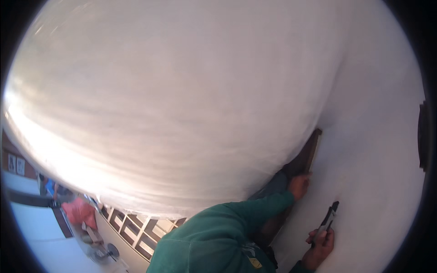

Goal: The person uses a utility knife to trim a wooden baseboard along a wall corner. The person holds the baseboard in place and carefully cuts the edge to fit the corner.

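Observation:
My left hand (299,185), at the end of a green sleeve (236,223), rests against the lower edge of a dark wooden frame (312,152) set in a white wall (373,150). It looks closed, but I cannot see whether it holds anything. Lower right, my right hand (321,243) grips a slim black and grey hand tool (329,217), like a utility knife, with its tip pointing up along the wall. The two hands are a short way apart.
A broad white curved surface (173,91) fills most of the view. At lower left are a person in a pink top (80,211), a white-framed grid of panes (136,232) and a small round fan (112,250). A dark fixture (423,136) sits at the right rim.

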A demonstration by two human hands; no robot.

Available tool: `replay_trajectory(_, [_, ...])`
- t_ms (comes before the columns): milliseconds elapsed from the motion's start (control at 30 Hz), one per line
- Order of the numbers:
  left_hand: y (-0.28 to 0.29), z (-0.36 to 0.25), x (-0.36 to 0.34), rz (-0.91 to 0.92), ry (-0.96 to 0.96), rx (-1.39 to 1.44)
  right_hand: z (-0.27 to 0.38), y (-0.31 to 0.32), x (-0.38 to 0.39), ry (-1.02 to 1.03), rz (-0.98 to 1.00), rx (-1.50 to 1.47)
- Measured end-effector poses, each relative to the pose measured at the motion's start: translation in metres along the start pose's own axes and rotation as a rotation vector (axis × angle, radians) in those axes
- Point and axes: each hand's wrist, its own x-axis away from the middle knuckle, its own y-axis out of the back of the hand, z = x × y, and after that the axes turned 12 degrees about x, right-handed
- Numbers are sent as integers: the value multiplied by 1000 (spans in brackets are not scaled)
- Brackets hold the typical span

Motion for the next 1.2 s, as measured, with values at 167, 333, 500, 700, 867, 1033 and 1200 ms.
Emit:
replay_trajectory(167, [130, -88, 40, 373, -131, 95, 53, -24, 30, 51, -24, 46])
replay_trajectory(333, [211, -116, 67, 449, -214, -227, 5, 6, -13, 138, -14, 56])
replay_trajectory(500, [281, -99, 166, 213, -61, -700, -1, 5, -26, 288, -105, 8])
replay_trajectory(700, [296, -13, 286, 399, 170, -824, -23, 32, -33, 189, -101, -32])
replay_trajectory(867, [401, -14, 437, 742, 660, -1057, -29, 59, -23, 324, 50, 22])
replay_trajectory(1033, [413, -19, 367, 693, 781, -1124, -2, 55, -13, 326, 234, -169])
replay_trajectory(1200, [322, -46, 237, 992, 352, -1122, -22, 99, 1, 263, 344, -555])
